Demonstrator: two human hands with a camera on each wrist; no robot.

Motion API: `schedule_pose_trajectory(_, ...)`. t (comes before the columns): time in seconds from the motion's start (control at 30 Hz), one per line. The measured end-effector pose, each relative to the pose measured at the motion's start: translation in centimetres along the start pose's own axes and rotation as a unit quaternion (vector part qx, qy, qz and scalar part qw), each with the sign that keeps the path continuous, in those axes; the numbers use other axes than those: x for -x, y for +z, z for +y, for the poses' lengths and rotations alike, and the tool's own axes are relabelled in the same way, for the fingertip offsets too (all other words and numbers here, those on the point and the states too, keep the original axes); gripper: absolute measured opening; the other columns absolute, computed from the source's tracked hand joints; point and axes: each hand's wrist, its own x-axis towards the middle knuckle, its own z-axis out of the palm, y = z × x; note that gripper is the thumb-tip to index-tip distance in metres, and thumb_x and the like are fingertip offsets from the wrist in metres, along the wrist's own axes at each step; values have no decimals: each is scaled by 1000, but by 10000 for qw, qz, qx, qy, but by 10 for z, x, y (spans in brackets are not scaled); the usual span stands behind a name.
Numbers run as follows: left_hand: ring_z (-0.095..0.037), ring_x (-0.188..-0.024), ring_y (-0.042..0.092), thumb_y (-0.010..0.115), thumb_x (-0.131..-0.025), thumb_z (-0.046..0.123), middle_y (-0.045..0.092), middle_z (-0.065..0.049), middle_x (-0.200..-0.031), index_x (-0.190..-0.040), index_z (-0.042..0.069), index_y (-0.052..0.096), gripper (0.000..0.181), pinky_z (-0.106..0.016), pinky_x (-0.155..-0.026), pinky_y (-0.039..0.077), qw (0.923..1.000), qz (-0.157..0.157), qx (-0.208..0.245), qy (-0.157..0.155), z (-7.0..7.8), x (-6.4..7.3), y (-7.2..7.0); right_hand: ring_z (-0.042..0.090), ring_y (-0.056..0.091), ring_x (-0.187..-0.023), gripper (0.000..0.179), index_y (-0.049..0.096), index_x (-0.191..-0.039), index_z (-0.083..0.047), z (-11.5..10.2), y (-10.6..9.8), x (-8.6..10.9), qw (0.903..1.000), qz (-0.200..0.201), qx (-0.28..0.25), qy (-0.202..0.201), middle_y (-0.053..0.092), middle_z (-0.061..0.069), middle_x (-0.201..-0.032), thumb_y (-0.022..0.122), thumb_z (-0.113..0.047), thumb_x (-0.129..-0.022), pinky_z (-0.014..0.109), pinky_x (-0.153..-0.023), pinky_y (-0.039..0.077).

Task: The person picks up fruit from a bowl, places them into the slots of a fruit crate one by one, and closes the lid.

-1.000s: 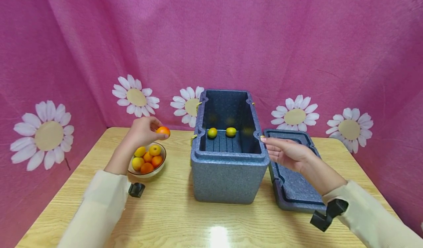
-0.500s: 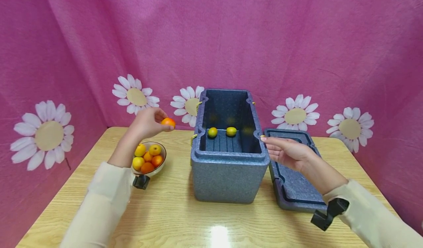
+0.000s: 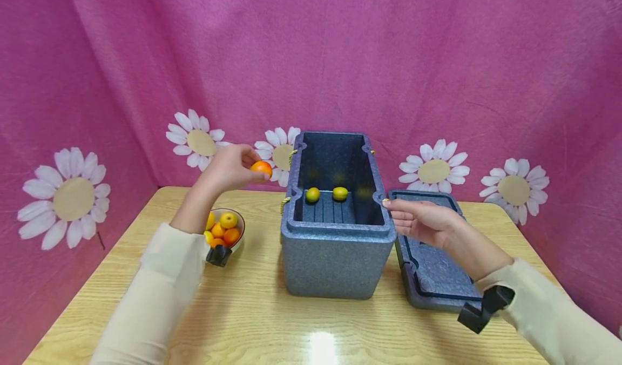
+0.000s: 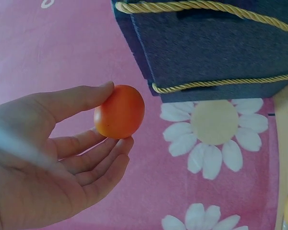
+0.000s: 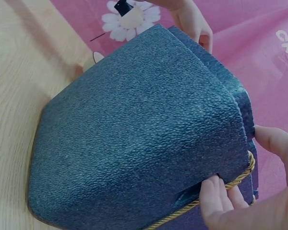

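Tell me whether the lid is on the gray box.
No, the lid lies on the table beside the open box.

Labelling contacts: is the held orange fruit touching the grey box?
Apart. The head view shows a gap, with the flowered pink backdrop visible between the orange fruit and the grey box.

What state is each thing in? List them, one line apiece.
Box: open, upright
Lid: off, lying beside the box
Bowl: holding fruit, partly hidden
Yellow fruits: two, lying in the box
Orange fruit: pinched in the left hand, raised
Right hand: holding the box's side
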Motion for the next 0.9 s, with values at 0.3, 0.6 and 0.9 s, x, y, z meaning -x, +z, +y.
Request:
schedule_pose_trajectory(0.3,-30,-100,59,73,-82,21,66,-18,-110,-112,1,63,37,-39,-85,55,9999,42,100,64,22,-5,-1,8,62,-92,84,12,-150,-5,-5,1,1,9991,-94,-321,252,61,-2,-102,66,-25,-90,21,-82,55)
schedule_pose_trajectory(0.6,-28,-96,59,74,-81,18,66,-17,-107,-111,1,63,36,-34,-79,58,9994,58,175,294,48,-15,-3,21,28,-135,86,7,-154,-7,-14,1,-1,9983,-240,90,528,7,17,-160,61,-36,-93,22,-95,47)
schedule_pose_trajectory(0.9,-27,-96,58,74,-81,18,65,-15,-108,-111,2,64,36,-35,-81,57,9994,-179,41,305,68,-25,-5,21,24,-141,74,9,-154,-7,-23,7,0,9973,-345,137,638,14,20,-154,53,-27,-98,28,-116,32)
